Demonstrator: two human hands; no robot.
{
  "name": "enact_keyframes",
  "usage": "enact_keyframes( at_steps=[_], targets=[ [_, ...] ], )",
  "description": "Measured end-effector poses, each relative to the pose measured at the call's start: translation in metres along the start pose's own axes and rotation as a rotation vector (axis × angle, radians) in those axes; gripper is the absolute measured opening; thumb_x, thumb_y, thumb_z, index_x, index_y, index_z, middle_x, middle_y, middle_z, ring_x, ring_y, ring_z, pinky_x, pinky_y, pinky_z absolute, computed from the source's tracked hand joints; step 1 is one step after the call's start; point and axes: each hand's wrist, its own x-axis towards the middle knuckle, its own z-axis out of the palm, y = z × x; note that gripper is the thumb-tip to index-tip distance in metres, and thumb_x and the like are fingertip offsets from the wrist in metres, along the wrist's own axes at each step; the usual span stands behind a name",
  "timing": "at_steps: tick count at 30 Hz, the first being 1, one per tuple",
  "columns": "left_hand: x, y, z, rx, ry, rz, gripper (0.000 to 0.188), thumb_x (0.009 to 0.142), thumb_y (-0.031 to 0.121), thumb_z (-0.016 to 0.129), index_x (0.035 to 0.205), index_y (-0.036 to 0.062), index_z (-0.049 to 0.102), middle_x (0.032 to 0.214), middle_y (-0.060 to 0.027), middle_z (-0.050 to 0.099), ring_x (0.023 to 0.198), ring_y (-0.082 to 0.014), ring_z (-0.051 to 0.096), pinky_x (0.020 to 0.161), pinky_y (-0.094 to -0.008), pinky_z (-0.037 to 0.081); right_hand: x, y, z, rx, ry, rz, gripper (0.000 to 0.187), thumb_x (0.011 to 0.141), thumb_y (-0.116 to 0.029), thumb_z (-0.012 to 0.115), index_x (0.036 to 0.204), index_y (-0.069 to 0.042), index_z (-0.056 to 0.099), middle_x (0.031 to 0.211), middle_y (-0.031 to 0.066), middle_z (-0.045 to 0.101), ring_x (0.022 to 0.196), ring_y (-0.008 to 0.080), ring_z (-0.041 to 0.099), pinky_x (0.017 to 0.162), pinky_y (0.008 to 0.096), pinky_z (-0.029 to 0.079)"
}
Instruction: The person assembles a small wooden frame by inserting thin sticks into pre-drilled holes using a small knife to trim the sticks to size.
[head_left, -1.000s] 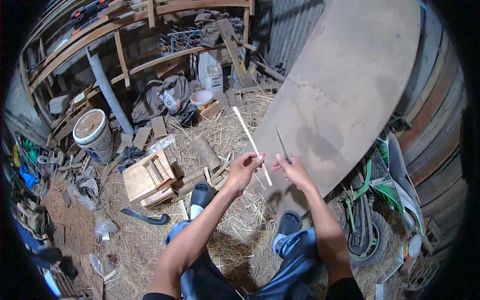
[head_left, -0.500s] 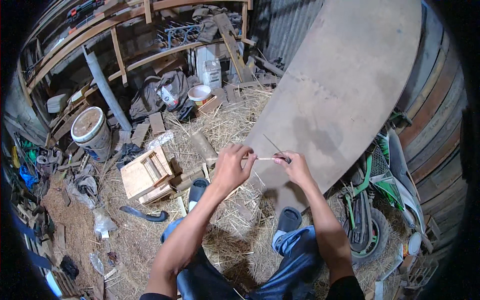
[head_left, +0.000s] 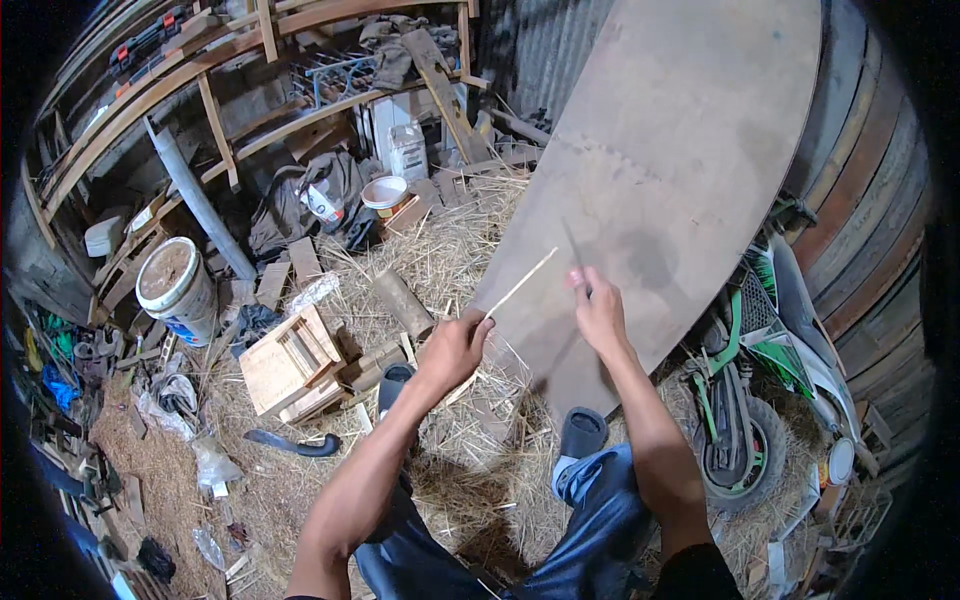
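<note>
My left hand [head_left: 455,348] is closed around one end of a thin pale bamboo or wood strip [head_left: 524,281], which slants up to the right. My right hand [head_left: 600,312] is closed on a knife, whose narrow blade [head_left: 569,240] points upward and is smeared by motion. The fingers hide its handle. A small gap separates the blade from the strip's free end. Both hands are raised above the straw-covered ground and the lower part of a large brown board [head_left: 690,130].
A small wooden stool [head_left: 275,375] lies at left beside cut bamboo lengths [head_left: 402,300]. A curved dark sheath-like piece [head_left: 292,443] rests on the ground. Farther left stands a filled bucket [head_left: 168,275]. A green and white motorbike [head_left: 740,440] is close on my right.
The strip has swung from nearly level to slanting up. My right hand has moved up and right, off the strip, and the knife blade has turned more upright.
</note>
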Motion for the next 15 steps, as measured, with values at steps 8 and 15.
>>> enact_keyframes(
  at_steps=[8,15],
  targets=[
    [-0.003,0.025,0.036,-0.296,0.089,0.007,0.031,0.094,0.024,0.051,0.089,-0.0046,0.062,0.065,-0.0054,0.058,0.057,-0.0130,0.050,0.055,-0.0312,0.042,-0.028,-0.018,0.025,-0.351,-0.289,-0.290,0.013,0.066,-0.015,0.063,0.075,-0.008,0.070,0.063,0.0196,0.062,0.063,0.0357,0.064,0.061,0.0434,0.052],
    [-0.006,0.026,0.053,-0.547,0.064,-0.185,0.031,0.095,0.026,0.052,0.086,-0.0020,0.062,0.057,0.0041,0.044,0.050,-0.0050,0.038,0.044,-0.0227,0.030,-0.020,-0.012,0.031,-0.525,-0.168,-0.288,0.010,0.068,-0.012,0.061,0.067,-0.005,0.068,0.064,0.0198,0.063,0.060,0.0329,0.065,0.058,0.0415,0.053]
  ],
)
